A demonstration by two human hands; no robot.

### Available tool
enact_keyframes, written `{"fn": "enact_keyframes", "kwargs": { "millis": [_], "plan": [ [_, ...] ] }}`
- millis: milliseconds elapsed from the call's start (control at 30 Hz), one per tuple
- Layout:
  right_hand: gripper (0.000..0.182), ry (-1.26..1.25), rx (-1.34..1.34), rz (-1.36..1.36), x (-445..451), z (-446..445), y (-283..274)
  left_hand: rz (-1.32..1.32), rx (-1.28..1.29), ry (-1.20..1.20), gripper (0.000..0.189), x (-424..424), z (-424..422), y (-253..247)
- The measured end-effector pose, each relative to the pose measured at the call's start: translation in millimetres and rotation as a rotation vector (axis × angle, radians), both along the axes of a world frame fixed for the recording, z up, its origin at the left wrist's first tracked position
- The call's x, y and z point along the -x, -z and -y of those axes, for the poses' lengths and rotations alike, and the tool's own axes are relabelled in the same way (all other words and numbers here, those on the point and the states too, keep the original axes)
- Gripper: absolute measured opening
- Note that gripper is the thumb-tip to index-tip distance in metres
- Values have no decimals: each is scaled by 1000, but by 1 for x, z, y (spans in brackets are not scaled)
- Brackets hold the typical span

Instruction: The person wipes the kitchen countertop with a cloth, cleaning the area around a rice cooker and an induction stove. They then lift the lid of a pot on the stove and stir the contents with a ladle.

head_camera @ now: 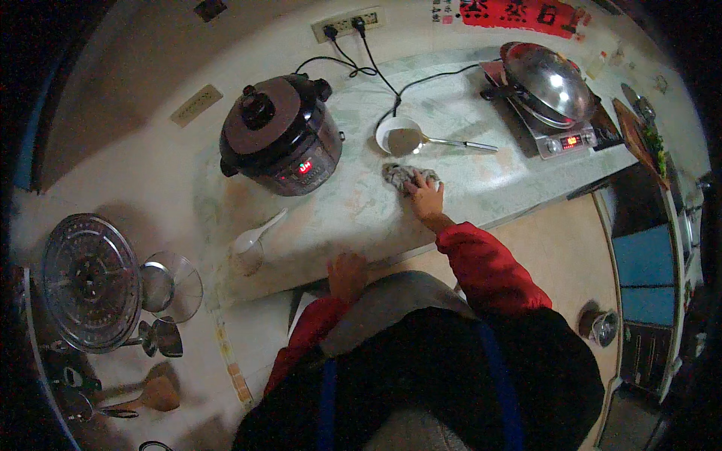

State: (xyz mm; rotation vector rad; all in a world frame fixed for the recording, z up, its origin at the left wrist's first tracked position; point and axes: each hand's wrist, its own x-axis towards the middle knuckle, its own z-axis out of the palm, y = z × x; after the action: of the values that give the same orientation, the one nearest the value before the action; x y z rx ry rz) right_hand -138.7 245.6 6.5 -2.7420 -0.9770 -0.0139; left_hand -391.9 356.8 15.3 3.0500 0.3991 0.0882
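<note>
My right hand rests on a crumpled grey-and-white cloth, its fingers spread over the cloth's right part. The cloth lies on a pale green, marble-patterned counter. Just beyond it sits a white bowl with a metal-handled utensil lying across its rim; the utensil's head covers much of the bowl. In shadow at the counter's front edge is my left hand. Its fingers are too dim to make out clearly, and nothing shows in it.
An electric pressure cooker with a lit display stands at left. A white spoon lies nearer the front. At right, a domed metal lid covers a pan on an induction cooktop. Black cords run to a wall outlet.
</note>
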Motion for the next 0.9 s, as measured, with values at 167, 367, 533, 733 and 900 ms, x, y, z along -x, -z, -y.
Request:
{"fn": "enact_keyframes", "kwargs": {
  "millis": [167, 367, 533, 733, 900],
  "plan": [
    [35, -20, -81, 120, 11, -54, 16, -15, 12, -17, 55, 29, -8, 26],
    [33, -643, 76, 23, 70, -111, 24, -101, 67, -11, 63, 26, -7, 13],
    [35, -521, 66, -30, 18, -117, 1, -53, 69, -7, 63, 30, -7, 14],
    [33, -274, 156, 76, 48, -146, 0, -90, 18, 0, 60, 25, -12, 21],
    [24, -708, -158, 196, 109, -128, 35, -250, 57, -46, 59, 16, -6, -9]
  ]
}}
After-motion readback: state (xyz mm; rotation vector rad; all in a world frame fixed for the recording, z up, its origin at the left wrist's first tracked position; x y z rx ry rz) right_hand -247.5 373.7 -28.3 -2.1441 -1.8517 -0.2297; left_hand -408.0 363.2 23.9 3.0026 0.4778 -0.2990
